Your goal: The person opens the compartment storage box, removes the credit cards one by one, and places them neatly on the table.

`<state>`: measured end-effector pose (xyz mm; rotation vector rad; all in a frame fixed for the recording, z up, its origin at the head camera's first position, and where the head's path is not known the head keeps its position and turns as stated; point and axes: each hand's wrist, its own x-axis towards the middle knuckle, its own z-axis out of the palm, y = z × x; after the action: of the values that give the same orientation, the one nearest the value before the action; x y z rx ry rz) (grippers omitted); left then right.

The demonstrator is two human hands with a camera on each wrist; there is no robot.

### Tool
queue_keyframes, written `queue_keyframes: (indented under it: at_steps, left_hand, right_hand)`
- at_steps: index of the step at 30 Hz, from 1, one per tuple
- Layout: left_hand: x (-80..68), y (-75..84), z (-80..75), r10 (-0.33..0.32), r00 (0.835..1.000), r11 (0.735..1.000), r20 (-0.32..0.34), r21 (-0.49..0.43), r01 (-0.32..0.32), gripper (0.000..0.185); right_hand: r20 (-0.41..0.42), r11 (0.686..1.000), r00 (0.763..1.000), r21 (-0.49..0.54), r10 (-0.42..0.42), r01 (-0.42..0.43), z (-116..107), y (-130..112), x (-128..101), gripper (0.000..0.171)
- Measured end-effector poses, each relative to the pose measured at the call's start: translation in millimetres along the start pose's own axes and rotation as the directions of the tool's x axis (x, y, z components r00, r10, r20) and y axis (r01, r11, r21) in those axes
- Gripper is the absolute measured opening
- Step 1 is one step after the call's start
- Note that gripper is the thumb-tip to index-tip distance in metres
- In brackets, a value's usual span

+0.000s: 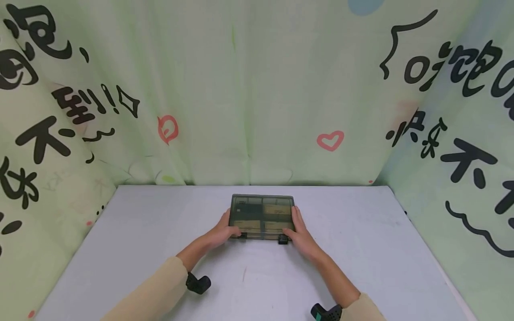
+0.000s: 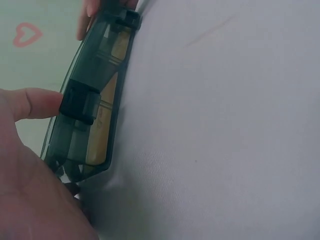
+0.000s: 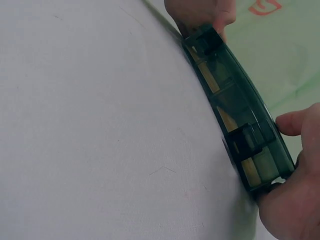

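Observation:
A dark translucent green plastic storage box [image 1: 263, 213] with its lid down is on the far middle part of the table. Dividers and tan, flat pieces show through its lid. My left hand [image 1: 220, 230] grips its left end, thumb by the left front latch [image 1: 242, 235]. On the opposite end my right hand [image 1: 302, 234] holds on, its thumb on the lid edge close to the right latch [image 1: 283, 239]. From the left wrist, the thumb touches a dark latch [image 2: 80, 102] on the box's front side. In the right wrist view another latch [image 3: 244, 141] shows near the right thumb.
White cloth covers the table [image 1: 257, 281]. Behind and at both sides hangs a pale green curtain [image 1: 249, 89] with black lettering and red hearts. Black wrist cameras sit on the left wrist [image 1: 198, 283] and the right wrist [image 1: 326, 312].

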<state>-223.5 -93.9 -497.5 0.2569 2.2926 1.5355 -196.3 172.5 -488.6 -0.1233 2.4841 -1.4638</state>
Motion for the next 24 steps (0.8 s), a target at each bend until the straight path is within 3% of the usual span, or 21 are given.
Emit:
queue_keyframes:
  at_steps: [4, 11, 20, 24]
  left_hand:
    - [0.4, 1.1, 1.7, -0.022, 0.999, 1.000, -0.029, -0.017, 0.022, 0.090]
    - [-0.3, 3.7, 3.8, -0.114, 0.991, 0.993, -0.065, 0.014, 0.115, 0.093]
    - [0.8, 6.2, 2.0, -0.131, 0.989, 0.991, -0.066, 0.007, 0.132, 0.095]
    - [-1.9, 4.5, 3.0, -0.101, 0.993, 0.995, -0.060, 0.001, 0.101, 0.095]
  right_hand:
    - [0.004, 1.000, 1.000, -0.006, -0.005, 0.005, 1.1, -0.3, -1.3, 0.081]
    - [0.016, 1.000, 1.000, 0.001, 0.003, -0.003, -0.1, -0.7, -1.6, 0.080]
    - [0.018, 1.000, 1.000, 0.004, -0.006, 0.006, -0.1, -0.1, 1.1, 0.080]
    - [0.024, 1.000, 1.000, -0.007, -0.006, 0.006, 0.3, 1.1, 0.1, 0.080]
